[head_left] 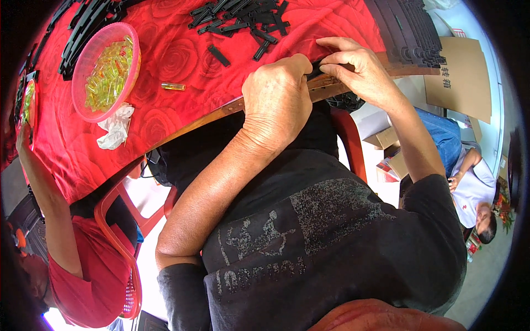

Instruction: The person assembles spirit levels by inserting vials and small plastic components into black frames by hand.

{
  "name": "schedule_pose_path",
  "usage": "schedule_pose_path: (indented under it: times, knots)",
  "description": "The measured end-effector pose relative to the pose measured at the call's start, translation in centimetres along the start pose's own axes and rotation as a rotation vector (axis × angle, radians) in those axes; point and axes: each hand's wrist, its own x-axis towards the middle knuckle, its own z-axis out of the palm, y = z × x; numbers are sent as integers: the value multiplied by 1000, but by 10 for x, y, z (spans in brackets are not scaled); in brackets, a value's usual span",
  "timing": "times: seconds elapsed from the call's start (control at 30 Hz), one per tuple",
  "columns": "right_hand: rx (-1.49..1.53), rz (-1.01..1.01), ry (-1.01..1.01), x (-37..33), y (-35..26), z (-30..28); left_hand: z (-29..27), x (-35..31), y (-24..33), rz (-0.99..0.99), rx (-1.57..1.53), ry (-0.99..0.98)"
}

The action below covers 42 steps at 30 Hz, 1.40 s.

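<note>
My left hand (279,99) is curled in a closed grip at the table's near edge, its back toward me. Between it and my right hand (356,69) a small black plastic piece (316,69) shows in part; fingers cover most of it. The right thumb and a fingertip pinch at the piece, while another finger of that hand stretches out over the cloth. Beyond my left hand lies a loose black strip-like part (219,55), near a pile of similar black parts (243,26). A single small vial of yellow liquid (173,86) rests on the red cloth.
A pink basket (81,105) of yellow-green vials stands at the left, beside a crumpled white wrapper (115,129). Long black parts are stacked at right (411,33) and far left (88,36). A co-worker's arm (52,193) reaches in at left. Another person sits at right.
</note>
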Motion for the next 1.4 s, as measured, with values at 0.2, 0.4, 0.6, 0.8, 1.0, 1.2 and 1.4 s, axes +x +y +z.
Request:
schedule_pose_path:
  times: [0.2,0.4,0.6,0.8,1.0,1.2,1.4]
  knots:
    - [126,24,3,0,0,6,1,-1,-2,27,-21,64]
    - [282,93,23,3,1,7,0,-1,-2,18,-14,49]
    - [231,64,82,1,3,6,-16,5,-6,100,-78,201]
    - [143,54,117,-2,0,10,-30,-12,-21,-2,14,203]
    - [125,74,83,-4,1,14,-32,-33,-33,36,33,202]
    - [155,90,85,-3,-1,16,-34,-42,-34,113,57,106]
    - [108,68,83,-2,-1,16,-32,-42,-35,123,26,89]
